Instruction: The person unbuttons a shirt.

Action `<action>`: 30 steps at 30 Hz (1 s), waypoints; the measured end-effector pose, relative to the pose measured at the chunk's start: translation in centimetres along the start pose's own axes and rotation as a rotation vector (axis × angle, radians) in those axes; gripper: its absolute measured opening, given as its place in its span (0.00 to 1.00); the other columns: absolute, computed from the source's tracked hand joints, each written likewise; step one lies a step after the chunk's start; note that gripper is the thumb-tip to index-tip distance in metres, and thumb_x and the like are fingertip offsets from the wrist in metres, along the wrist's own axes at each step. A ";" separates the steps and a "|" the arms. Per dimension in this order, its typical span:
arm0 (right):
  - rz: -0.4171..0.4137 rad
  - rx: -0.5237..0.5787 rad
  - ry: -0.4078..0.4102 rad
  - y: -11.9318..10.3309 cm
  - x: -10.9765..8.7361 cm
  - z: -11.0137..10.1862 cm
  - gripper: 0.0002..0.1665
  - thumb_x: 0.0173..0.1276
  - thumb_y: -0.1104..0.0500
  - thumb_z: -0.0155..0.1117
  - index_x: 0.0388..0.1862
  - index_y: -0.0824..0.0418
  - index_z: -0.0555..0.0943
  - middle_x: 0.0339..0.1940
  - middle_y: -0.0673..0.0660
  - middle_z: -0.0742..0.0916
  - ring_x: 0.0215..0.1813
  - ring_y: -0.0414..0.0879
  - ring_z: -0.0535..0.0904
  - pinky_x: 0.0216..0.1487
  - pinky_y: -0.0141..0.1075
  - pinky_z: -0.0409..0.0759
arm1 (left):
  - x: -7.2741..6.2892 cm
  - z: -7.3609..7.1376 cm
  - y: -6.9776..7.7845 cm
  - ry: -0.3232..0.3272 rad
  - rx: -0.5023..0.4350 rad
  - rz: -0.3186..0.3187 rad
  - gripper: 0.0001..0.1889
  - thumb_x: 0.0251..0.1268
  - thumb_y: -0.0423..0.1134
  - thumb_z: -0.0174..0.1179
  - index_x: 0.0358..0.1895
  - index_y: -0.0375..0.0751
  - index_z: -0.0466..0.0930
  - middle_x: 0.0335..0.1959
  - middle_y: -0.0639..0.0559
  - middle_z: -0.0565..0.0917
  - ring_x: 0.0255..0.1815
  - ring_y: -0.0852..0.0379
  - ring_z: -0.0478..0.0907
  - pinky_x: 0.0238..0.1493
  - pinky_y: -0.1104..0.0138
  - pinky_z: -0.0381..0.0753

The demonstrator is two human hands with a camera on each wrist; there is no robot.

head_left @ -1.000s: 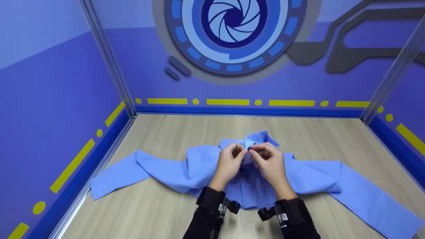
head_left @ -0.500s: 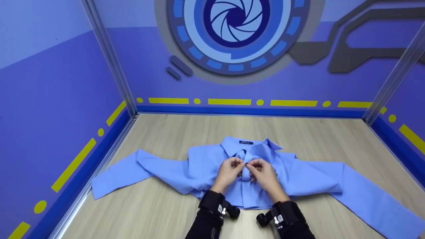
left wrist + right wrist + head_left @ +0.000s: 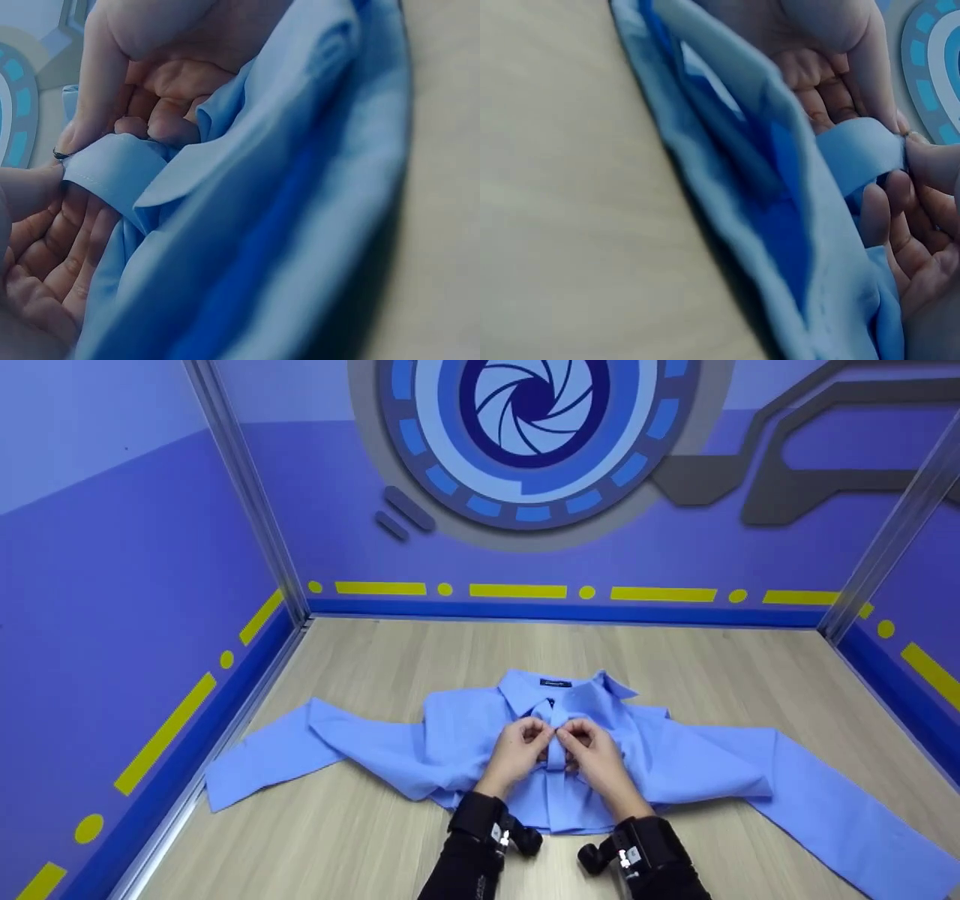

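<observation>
Fingers [image 3: 579, 727] pinch the blue shirt [image 3: 463, 727], collar [image 3: 517, 691] pointing away, long axis left-to-right.

shirt [image 3: 463, 723] on table [image 3: 390, 652], one sleeve [image 3: 262, 765] left, other sleeve [image 3: 832, 799] right, wall [image 3: 450, 562] behind

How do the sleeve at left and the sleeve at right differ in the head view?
The sleeve at left ends inside the picture; the sleeve at right reaches the picture's edge. The sleeve at left ends higher in view; the sleeve at right, lower. Both are light blue.
</observation>
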State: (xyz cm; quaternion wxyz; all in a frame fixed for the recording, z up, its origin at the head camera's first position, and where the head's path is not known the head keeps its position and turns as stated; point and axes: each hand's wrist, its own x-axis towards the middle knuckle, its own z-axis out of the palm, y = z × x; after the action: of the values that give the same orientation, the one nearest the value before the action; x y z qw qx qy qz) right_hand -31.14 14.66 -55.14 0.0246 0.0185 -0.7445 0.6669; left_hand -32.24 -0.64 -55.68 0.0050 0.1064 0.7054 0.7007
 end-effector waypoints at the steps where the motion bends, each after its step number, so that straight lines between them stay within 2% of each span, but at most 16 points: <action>1: 0.014 0.001 0.006 -0.1 0.0 0.1 0.09 0.72 0.62 0.65 0.42 0.68 0.79 0.30 0.55 0.81 0.26 0.44 0.76 0.24 0.35 0.79 | 0.0 0.0 -0.1 -0.006 0.009 0.011 0.08 0.72 0.33 0.61 0.37 0.28 0.80 0.27 0.53 0.78 0.24 0.63 0.74 0.28 0.73 0.75; 8: 0.029 -0.004 0.008 -0.2 0.0 0.2 0.09 0.72 0.63 0.65 0.40 0.69 0.79 0.25 0.56 0.78 0.22 0.45 0.75 0.19 0.36 0.80 | 0.0 -0.1 -0.2 -0.003 0.003 -0.006 0.06 0.71 0.31 0.61 0.36 0.29 0.79 0.28 0.55 0.77 0.27 0.62 0.74 0.29 0.72 0.75; 13: 0.042 -0.026 0.002 -0.2 0.0 0.1 0.08 0.72 0.62 0.66 0.40 0.68 0.80 0.26 0.57 0.81 0.22 0.46 0.76 0.20 0.37 0.81 | 0.1 -0.2 -0.2 0.012 -0.024 -0.018 0.06 0.70 0.32 0.62 0.36 0.30 0.80 0.28 0.55 0.78 0.28 0.62 0.75 0.29 0.72 0.76; 17: 0.028 -0.027 -0.045 0.0 0.0 -0.3 0.09 0.71 0.62 0.67 0.41 0.70 0.80 0.27 0.57 0.82 0.24 0.46 0.77 0.22 0.39 0.82 | 0.0 -0.3 -0.2 0.031 -0.040 -0.023 0.06 0.70 0.32 0.63 0.35 0.31 0.80 0.28 0.55 0.78 0.28 0.62 0.75 0.28 0.71 0.77; 23: 0.003 0.000 -0.157 0.2 0.0 -0.8 0.13 0.70 0.62 0.68 0.42 0.73 0.80 0.28 0.57 0.82 0.26 0.46 0.79 0.26 0.40 0.84 | 0.0 -0.1 -0.3 0.071 0.025 -0.006 0.05 0.69 0.31 0.63 0.35 0.32 0.80 0.28 0.53 0.79 0.26 0.62 0.75 0.28 0.69 0.80; 30: 0.012 0.012 -0.142 0.4 0.2 -0.9 0.11 0.69 0.62 0.69 0.40 0.72 0.81 0.25 0.56 0.82 0.25 0.46 0.79 0.25 0.39 0.83 | 0.0 0.2 0.4 0.056 0.020 -0.032 0.08 0.71 0.29 0.60 0.37 0.24 0.79 0.25 0.55 0.75 0.22 0.62 0.71 0.25 0.72 0.73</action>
State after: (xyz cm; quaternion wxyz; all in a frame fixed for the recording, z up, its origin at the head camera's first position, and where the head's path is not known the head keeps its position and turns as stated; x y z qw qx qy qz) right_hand -31.30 15.63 -55.47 -0.0326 0.0614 -0.7405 0.6684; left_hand -32.11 -0.44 -55.33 -0.0045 0.0757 0.7138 0.6963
